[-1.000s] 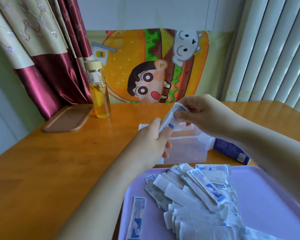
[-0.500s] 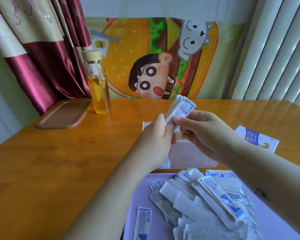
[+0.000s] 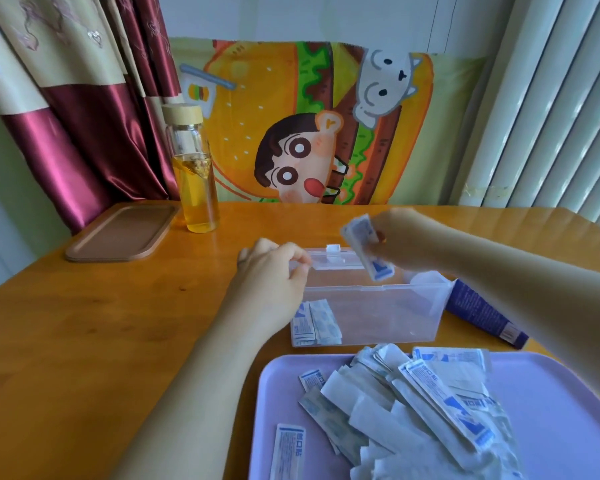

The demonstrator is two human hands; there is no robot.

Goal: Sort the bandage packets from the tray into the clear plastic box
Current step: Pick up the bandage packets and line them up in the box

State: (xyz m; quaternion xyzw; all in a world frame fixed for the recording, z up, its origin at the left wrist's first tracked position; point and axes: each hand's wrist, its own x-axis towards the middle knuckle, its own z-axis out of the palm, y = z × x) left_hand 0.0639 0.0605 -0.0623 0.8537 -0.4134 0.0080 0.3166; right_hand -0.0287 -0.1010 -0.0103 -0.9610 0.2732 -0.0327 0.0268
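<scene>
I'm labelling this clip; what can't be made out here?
Head view:
White-and-blue bandage packets in the right hand: motion-blurred, count unclear.
Left hand fingers at the clear plastic box: blurred, grip unclear.
Purple cardboard carton: partly hidden by right forearm.
Lilac plastic tray: cut by bottom edge.

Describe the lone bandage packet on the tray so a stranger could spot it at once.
Start at the lilac tray nearest the camera, with its heap of bandage packets. At the tray's near left corner one packet lies flat, blue print up. Unlike the others, it touches no neighbour.
</scene>
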